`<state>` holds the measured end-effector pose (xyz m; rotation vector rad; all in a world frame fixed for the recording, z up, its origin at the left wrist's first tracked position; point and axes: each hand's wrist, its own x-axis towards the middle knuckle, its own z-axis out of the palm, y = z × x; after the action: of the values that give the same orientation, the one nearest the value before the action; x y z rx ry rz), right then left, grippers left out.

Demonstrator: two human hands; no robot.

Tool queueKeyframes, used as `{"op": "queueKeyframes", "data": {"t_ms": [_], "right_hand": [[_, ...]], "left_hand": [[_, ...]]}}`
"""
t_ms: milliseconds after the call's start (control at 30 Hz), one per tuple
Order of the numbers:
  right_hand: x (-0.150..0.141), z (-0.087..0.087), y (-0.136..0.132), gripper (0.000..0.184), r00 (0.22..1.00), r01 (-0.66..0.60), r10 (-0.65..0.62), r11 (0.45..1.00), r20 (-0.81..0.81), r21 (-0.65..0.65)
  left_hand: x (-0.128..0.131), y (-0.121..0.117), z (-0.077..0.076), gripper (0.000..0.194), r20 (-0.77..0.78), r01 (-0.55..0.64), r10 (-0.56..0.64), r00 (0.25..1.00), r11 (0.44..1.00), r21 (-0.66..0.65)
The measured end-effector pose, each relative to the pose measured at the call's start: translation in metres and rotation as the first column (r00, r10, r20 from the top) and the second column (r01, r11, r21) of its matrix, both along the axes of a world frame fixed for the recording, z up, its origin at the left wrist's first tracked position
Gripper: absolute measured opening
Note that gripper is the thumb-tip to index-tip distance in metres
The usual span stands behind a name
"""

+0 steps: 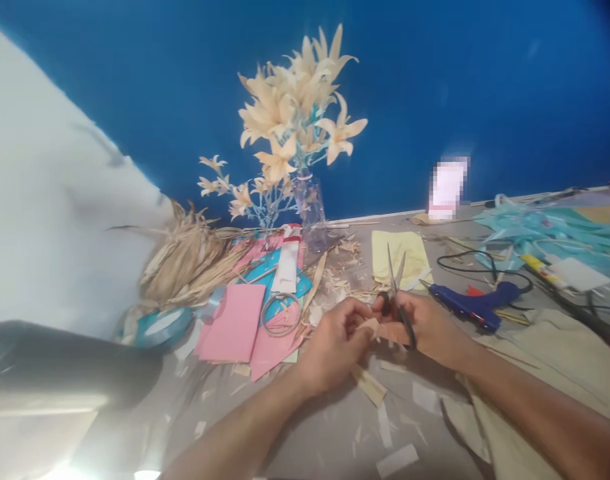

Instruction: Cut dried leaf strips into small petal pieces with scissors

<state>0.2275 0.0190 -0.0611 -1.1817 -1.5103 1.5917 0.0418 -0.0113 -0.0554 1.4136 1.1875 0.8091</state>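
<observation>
My left hand (pixel 337 343) pinches a small pale piece of dried husk (pixel 369 328) between thumb and fingers, at the middle of the table. Close against it, my right hand (pixel 429 327) is closed around a pair of scissors (pixel 395 273) with dark handles. The blades point up and away from me, slightly apart. Fingertips of the right hand reach toward the husk piece; whether they touch it I cannot tell. Just beyond the blades lies a yellow cloth or paper (pixel 405 247). A blue glue gun (pixel 477 307) rests right of the right hand.
Cream artificial flowers (pixel 295 100) stand in a clear vase (pixel 312 220) by the blue wall. Dried husks (pixel 175 257), pink paper (pixel 235 323), a tape roll (pixel 281 315) and a blue ribbon roll (pixel 167 327) lie left. Turquoise strips (pixel 545 233) are heaped right. Scraps litter the table (pixel 329 433).
</observation>
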Motion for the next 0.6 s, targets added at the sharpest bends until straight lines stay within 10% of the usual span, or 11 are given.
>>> {"op": "queueKeyframes", "data": {"t_ms": [367, 600], "right_hand": [[-0.007, -0.012, -0.013, 0.013, 0.94, 0.018, -0.155, 0.91, 0.302, 0.413], [-0.004, -0.006, -0.014, 0.023, 0.909, -0.061, -0.101, 0.928, 0.405, 0.368]], "left_hand": [[0.004, -0.008, -0.011, 0.017, -0.232, -0.027, 0.04, 0.972, 0.998, 0.06], [0.006, -0.012, -0.012, 0.022, -0.346, 0.03, 0.05, 0.937, 0.975, 0.221]]}}
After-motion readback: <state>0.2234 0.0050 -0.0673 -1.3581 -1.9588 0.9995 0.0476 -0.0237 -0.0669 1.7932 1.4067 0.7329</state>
